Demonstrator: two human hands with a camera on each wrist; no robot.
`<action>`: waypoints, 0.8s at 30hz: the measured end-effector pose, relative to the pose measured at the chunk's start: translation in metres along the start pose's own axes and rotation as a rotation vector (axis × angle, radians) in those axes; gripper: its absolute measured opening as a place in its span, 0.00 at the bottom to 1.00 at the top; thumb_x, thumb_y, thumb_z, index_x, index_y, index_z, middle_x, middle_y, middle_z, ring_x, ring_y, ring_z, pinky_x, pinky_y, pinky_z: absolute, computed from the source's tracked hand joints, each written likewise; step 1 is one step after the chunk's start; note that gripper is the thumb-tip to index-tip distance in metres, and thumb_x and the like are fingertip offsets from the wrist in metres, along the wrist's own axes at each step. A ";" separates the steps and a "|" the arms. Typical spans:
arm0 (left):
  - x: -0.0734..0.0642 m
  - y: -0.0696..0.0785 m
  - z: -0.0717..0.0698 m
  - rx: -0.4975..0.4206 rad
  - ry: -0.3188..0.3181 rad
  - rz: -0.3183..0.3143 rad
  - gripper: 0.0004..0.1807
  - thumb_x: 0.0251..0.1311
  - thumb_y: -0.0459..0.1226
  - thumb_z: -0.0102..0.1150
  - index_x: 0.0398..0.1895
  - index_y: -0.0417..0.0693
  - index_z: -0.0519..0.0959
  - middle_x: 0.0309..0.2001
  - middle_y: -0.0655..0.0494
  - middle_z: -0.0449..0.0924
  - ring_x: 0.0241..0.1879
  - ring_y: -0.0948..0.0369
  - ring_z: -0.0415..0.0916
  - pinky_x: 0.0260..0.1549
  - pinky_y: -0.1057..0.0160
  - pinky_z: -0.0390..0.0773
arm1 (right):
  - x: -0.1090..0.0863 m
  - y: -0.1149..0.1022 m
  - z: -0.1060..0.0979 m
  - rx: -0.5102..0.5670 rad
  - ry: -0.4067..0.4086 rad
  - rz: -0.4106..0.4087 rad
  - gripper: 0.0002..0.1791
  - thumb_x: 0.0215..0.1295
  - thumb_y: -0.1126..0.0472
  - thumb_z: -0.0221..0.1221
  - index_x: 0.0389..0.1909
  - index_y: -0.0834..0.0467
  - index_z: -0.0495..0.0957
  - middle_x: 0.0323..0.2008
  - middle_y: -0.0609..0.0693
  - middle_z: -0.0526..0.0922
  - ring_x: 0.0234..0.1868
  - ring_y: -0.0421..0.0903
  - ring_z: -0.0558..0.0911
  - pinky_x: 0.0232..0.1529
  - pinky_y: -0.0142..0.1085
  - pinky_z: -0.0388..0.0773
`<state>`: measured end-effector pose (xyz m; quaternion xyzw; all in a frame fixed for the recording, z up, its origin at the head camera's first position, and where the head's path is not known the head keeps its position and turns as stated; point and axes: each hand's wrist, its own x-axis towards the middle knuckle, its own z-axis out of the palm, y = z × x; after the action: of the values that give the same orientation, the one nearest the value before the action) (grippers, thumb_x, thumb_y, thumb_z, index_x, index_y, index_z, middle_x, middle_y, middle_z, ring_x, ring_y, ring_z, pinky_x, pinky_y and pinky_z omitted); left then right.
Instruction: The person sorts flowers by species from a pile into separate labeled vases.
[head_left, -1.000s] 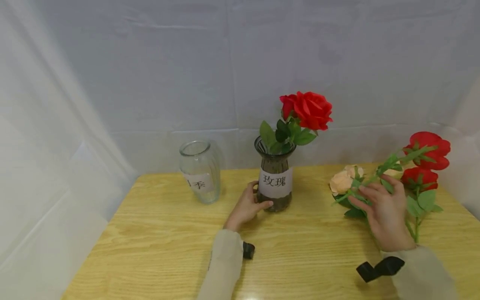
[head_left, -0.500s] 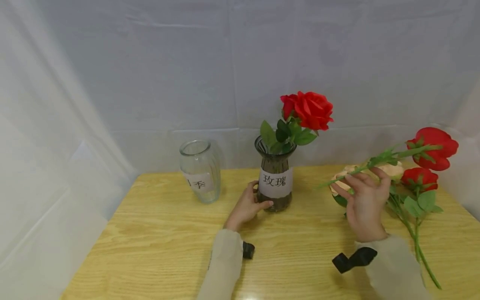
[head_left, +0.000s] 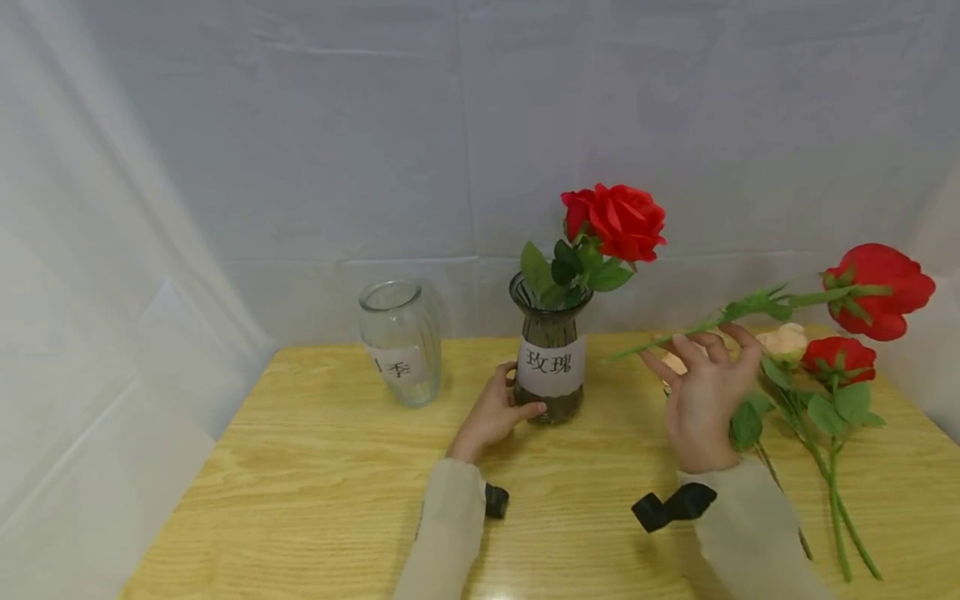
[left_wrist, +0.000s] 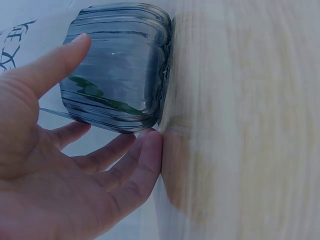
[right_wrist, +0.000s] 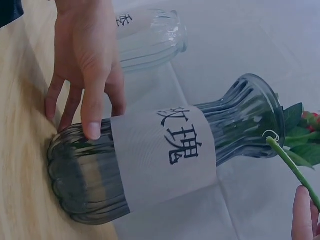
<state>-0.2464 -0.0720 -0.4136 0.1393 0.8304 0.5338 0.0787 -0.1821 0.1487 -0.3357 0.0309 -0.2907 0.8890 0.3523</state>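
Observation:
My left hand (head_left: 491, 421) holds the base of a dark smoked-glass vase (head_left: 550, 329), its thumb on the front and fingers round the left side. The vase stands upright with a paper label, and a red rose (head_left: 626, 223) with green leaves leans out of its mouth. To the right, my right hand (head_left: 705, 404) pinches the green stem of another red rose (head_left: 879, 287). Its bloom points right, while the bare stem end (right_wrist: 272, 142) points left toward the vase; the right wrist view shows it overlapping the vase's rim.
A clear glass vase (head_left: 408, 333) with a label stands to the left. On the right of the wooden table (head_left: 315, 492) lie a red rose (head_left: 840, 360) and peach roses (head_left: 783, 343), stems toward the front. White cloth (head_left: 337, 167) hangs behind.
My right hand has moved left, drawing the red rose away from the flowers on the table and bringing its stem end nearer the dark vase. The left hand stays on the vase.

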 end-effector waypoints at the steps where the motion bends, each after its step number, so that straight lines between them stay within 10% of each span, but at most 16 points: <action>1: 0.000 0.000 0.000 0.001 0.001 -0.001 0.45 0.65 0.36 0.68 0.77 0.34 0.53 0.70 0.32 0.62 0.64 0.39 0.67 0.62 0.42 0.70 | 0.000 0.002 0.002 -0.011 -0.005 -0.015 0.15 0.72 0.70 0.56 0.51 0.60 0.60 0.35 0.58 0.69 0.27 0.51 0.80 0.27 0.45 0.86; 24: 0.000 0.000 0.000 0.026 0.000 0.017 0.44 0.65 0.36 0.68 0.76 0.33 0.53 0.69 0.31 0.63 0.62 0.39 0.69 0.60 0.42 0.71 | -0.005 0.019 0.054 0.090 0.042 -0.177 0.10 0.72 0.75 0.49 0.44 0.62 0.59 0.30 0.59 0.67 0.23 0.54 0.77 0.26 0.48 0.86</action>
<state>-0.2466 -0.0722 -0.4137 0.1473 0.8360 0.5236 0.0722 -0.1983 0.1058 -0.3019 0.0538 -0.2391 0.8671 0.4336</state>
